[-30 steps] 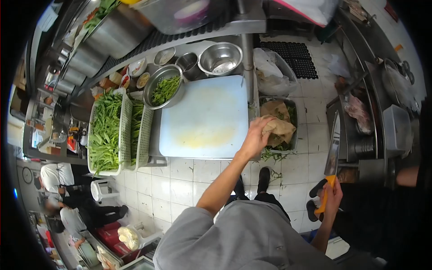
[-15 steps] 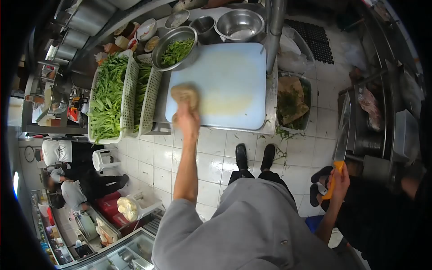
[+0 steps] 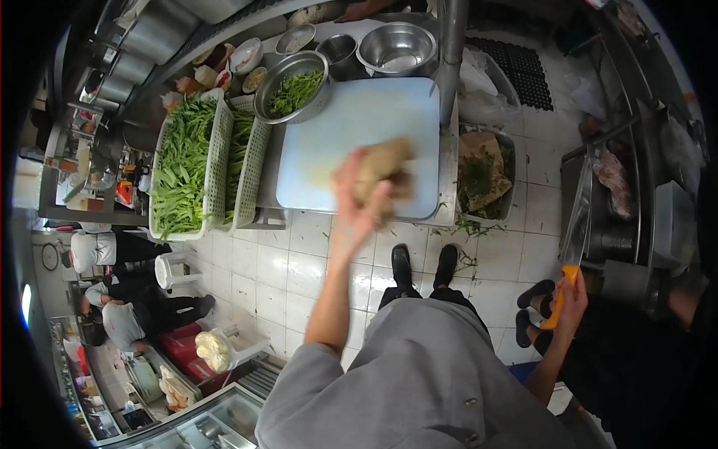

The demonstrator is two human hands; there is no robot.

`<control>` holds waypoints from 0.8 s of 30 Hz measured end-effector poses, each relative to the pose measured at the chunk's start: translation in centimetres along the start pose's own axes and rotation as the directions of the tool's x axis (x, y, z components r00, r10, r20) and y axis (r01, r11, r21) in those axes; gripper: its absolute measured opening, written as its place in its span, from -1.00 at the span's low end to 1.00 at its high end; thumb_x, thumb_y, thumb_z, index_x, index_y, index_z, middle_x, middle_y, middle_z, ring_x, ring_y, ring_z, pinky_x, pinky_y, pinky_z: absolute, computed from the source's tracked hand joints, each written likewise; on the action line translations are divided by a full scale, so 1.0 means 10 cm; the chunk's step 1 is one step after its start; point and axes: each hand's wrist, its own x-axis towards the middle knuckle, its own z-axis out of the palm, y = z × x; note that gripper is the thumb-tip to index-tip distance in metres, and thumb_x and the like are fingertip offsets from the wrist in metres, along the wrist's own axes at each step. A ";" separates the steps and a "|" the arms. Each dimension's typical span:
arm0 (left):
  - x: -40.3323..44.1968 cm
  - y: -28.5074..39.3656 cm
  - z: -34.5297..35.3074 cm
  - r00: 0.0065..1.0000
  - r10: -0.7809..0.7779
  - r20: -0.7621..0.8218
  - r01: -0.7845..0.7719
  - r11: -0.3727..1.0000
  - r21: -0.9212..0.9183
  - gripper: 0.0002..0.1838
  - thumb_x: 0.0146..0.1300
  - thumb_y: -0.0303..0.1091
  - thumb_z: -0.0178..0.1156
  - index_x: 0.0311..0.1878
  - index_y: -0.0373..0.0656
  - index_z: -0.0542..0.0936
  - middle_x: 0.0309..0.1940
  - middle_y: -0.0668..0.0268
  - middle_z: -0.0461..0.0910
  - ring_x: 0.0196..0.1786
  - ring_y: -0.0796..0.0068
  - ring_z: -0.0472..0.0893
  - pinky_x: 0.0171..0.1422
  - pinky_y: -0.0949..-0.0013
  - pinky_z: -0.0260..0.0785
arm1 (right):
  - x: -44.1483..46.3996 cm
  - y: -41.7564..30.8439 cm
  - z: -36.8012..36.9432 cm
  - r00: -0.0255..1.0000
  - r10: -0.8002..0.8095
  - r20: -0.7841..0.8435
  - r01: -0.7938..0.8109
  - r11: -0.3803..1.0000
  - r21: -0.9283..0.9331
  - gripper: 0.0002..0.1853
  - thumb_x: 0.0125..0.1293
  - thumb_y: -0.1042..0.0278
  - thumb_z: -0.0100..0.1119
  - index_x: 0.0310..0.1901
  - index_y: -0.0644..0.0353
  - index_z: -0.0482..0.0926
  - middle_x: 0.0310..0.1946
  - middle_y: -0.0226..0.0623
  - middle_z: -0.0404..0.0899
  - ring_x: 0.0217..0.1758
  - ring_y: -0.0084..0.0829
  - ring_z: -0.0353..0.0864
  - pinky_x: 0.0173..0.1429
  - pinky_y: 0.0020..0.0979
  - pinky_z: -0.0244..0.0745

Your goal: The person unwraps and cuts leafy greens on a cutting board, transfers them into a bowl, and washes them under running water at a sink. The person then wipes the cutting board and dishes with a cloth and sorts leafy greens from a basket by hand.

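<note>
My left hand [image 3: 360, 198] is closed round a bunched tan cloth [image 3: 387, 166], blurred by motion, over the right part of the white cutting board [image 3: 318, 138]. Out to the right, away from the board, my right hand [image 3: 571, 298] grips a large knife [image 3: 570, 271] by its yellow handle, the broad blade pointing away from me. A steel bowl of cut greens [image 3: 295, 91] overlaps the board's far left corner. Left of the board stand two white perforated baskets, one heaped with long green leaves [image 3: 182, 168], the other [image 3: 250, 176] also holding greens.
An empty-looking steel bowl [image 3: 396, 49] and a steel pot [image 3: 338, 51] sit behind the board, near an upright metal post [image 3: 451, 67]. A bin with scraps [image 3: 482, 172] stands right of the table. Someone in dark clothes [image 3: 636, 359] is close on my right; other people are far left.
My left hand has swept the cloth from the board's left edge across to its right side. The knife stays in my right hand, nearly where it was.
</note>
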 end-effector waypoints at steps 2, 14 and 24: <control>0.11 -0.49 -0.55 0.999 -0.002 -0.054 0.034 0.795 0.605 -0.09 0.16 0.09 0.36 0.48 -0.07 0.20 0.48 -0.07 -0.04 0.46 -0.14 0.14 0.46 -0.06 0.13 | 0.01 0.06 -0.09 1.000 0.003 -0.024 -0.003 1.000 -0.001 -0.53 0.45 0.46 0.02 0.36 0.25 0.30 -0.37 -0.44 0.46 -0.54 -0.74 0.37 -0.60 -0.66 0.25; 0.01 -0.95 0.87 0.954 0.290 0.074 -0.299 0.910 0.288 -0.56 0.10 -0.56 0.19 0.11 -0.27 0.53 0.06 0.04 0.56 0.10 0.08 0.55 0.21 0.20 0.40 | 0.08 0.20 -0.14 0.999 -0.014 -0.032 0.014 1.000 0.001 -0.57 0.46 0.45 0.00 0.33 0.26 0.32 -0.36 -0.43 0.45 -0.56 -0.74 0.37 -0.63 -0.67 0.24; 1.19 -1.42 0.25 0.840 0.472 -0.268 0.059 0.412 0.909 -0.48 0.16 -0.43 0.26 0.22 -0.17 0.44 0.07 -0.04 0.52 0.12 -0.13 0.50 0.21 0.07 0.36 | -0.06 0.10 -0.14 0.996 -0.010 -0.092 0.010 1.000 -0.003 -0.59 0.45 0.47 0.00 0.30 0.28 0.35 -0.43 -0.43 0.45 -0.62 -0.74 0.33 -0.66 -0.65 0.22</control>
